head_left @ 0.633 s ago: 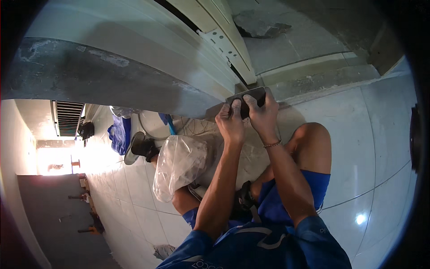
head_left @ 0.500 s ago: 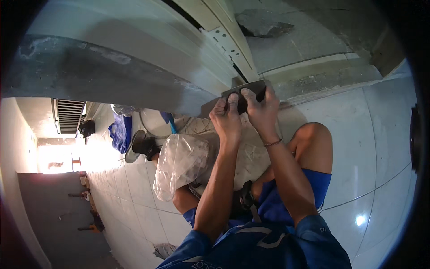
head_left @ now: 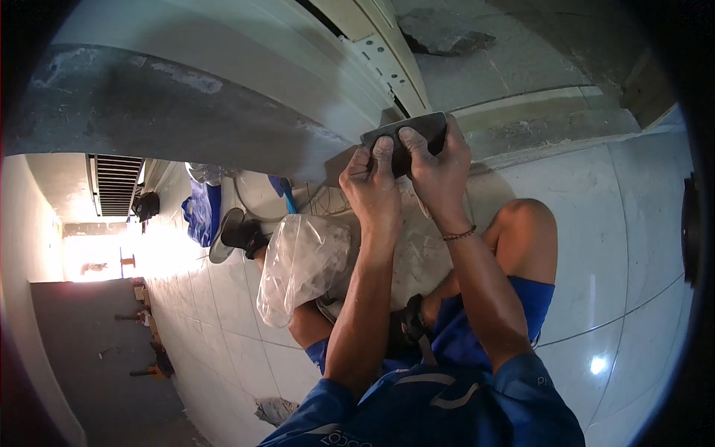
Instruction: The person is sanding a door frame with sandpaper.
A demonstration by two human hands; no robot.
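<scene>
Both my hands grip a dark, flat, rectangular plate (head_left: 430, 127) against the lower end of a pale door frame. My left hand (head_left: 375, 190) holds its left part, thumb pressed on the face and fingers curled. At the right end, my right hand (head_left: 441, 179) wraps the edge, its thumb on the face too. Whitish dust coats my fingers. Just above the plate, a metal hinge plate (head_left: 380, 63) with holes sits on the frame. Whatever lies behind the plate is hidden.
A clear plastic bag (head_left: 302, 261) rests over my left leg. Beyond it are a blue bag (head_left: 202, 214) and a cable on the tiled floor (head_left: 581, 246). A grey wall edge (head_left: 186, 119) runs at upper left; a raised threshold (head_left: 551, 134) lies to the right.
Both hands and the plate have shifted slightly upward, and the plate's top edge has tilted a little. The view has moved slightly too; my grip stays closed.
</scene>
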